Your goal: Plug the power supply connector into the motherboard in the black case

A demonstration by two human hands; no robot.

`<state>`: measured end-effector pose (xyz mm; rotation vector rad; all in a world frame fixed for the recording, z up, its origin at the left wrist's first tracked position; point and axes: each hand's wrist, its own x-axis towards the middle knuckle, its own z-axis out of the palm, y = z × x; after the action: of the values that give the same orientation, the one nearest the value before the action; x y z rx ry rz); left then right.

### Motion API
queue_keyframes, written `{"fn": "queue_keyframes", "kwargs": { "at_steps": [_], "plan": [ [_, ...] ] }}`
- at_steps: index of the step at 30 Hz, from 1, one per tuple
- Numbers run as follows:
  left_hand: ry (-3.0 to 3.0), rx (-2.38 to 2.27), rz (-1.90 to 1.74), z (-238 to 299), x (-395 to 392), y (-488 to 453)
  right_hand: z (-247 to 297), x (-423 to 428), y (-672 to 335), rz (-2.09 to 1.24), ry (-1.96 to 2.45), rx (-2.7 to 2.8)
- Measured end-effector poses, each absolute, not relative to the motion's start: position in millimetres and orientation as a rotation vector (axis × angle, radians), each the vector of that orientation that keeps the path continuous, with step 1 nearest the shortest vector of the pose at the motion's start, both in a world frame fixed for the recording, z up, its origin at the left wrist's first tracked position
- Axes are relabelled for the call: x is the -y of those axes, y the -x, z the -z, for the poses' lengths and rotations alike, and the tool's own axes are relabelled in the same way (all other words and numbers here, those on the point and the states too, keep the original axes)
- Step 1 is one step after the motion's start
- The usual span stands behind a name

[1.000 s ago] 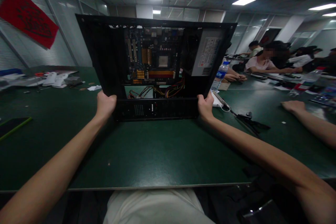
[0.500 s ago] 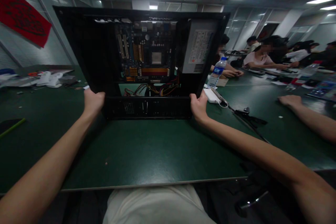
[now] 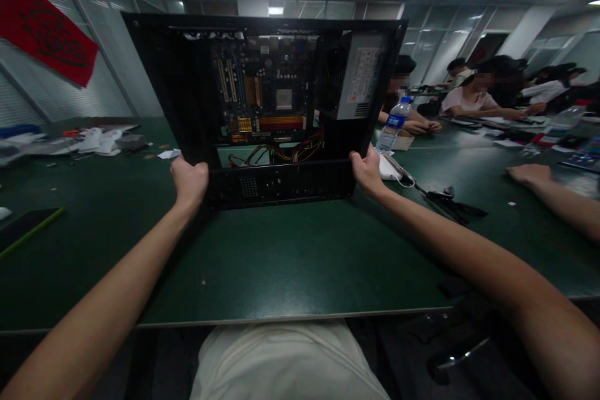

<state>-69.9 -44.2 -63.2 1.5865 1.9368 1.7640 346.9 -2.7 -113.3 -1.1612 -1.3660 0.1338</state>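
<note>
An open black computer case (image 3: pixel 323 182) stands in front of me on the green table (image 3: pixel 281 262), its open side facing me. My left hand (image 3: pixel 190 181) is closed round its lower left edge. On the lower right edge my right hand (image 3: pixel 368 172) is closed in the same way, thumb on the near side. Inside the case are a motherboard (image 3: pixel 267 94), a silver power supply (image 3: pixel 363 78) at the upper right, and a bundle of coloured cables (image 3: pixel 295 153) near the bottom. The fingers behind the case are hidden.
A water bottle (image 3: pixel 394 125) and a white box-like device with a cable (image 3: pixel 390 169) stand right of the case. Another person's forearm (image 3: pixel 557 190) rests at the right. A green-edged phone-like slab (image 3: pixel 28 231) and white scraps (image 3: pixel 100 140) lie at the left.
The case's left side and my left hand have shifted right in view, and the case appears turned slightly. Both hands keep their hold. The whole view has moved a little.
</note>
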Motion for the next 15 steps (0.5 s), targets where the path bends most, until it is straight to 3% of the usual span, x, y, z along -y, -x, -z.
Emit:
{"fn": "queue_keyframes", "kwargs": {
  "at_steps": [15],
  "plan": [
    [-1.629,-1.718,-1.769,66.1,29.7,82.0,123.4,14.0,-336.9,-0.055,1.086,1.193]
  ]
}}
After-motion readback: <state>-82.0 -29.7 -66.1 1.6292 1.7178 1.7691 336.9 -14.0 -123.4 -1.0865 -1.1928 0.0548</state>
